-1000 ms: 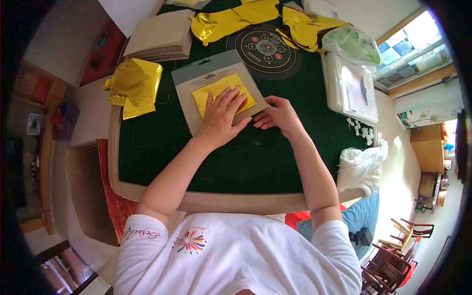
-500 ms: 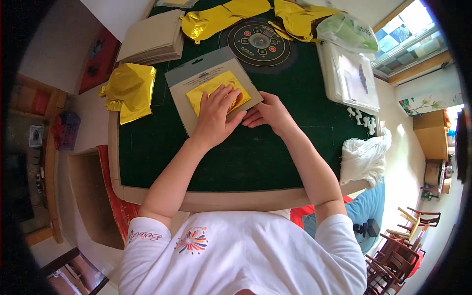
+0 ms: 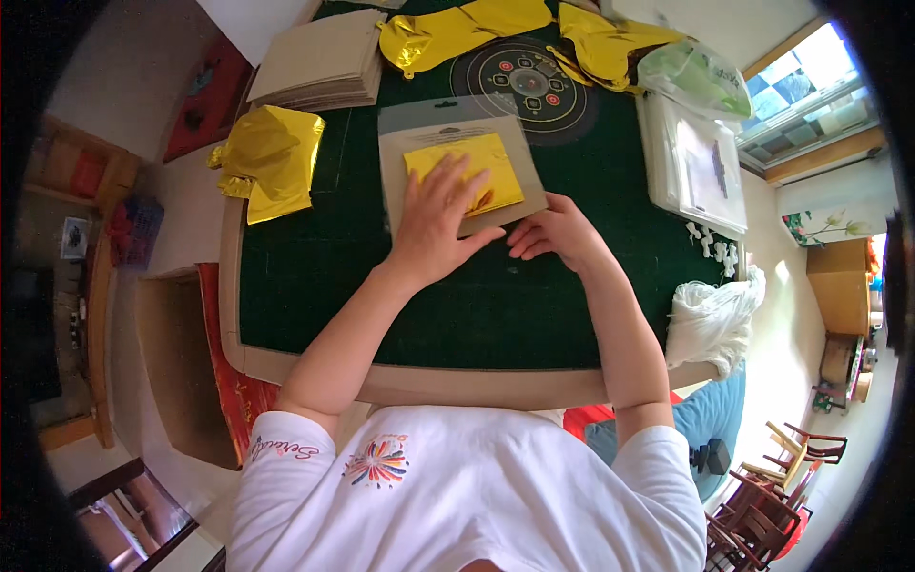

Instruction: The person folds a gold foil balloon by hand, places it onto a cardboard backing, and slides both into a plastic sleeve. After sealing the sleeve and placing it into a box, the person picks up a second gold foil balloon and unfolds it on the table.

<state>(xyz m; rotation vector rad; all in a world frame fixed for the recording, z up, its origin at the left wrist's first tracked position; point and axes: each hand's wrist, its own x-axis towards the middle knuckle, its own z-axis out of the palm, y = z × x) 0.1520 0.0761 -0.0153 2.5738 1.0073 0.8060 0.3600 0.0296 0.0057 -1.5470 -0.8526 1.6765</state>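
Gold shiny foil folded into a flat square [image 3: 469, 172] lies on a grey card sheet with a clear plastic top edge [image 3: 457, 167], in the middle of the dark green counter [image 3: 381, 286]. The left hand [image 3: 434, 224] lies flat on the foil and the card, its fingers [image 3: 456, 186] spread open and pressing down, not gripping. The right hand [image 3: 553, 234] rests just beside the card's near right corner, its fingers [image 3: 522, 238] bent a little and touching the card edge.

Past the card lies a round black target board with coloured rings [image 3: 524, 86]. A stack of plain brown card sheets [image 3: 319, 62] sits to the far left. A crumpled gold foil piece [image 3: 267, 157] lies at the left edge of the counter. More gold foil pieces [image 3: 496, 24] lie along the far edge. A clear plastic box [image 3: 691, 167] sits on the right, and a white plastic bag [image 3: 715, 319] hangs off the near right corner.
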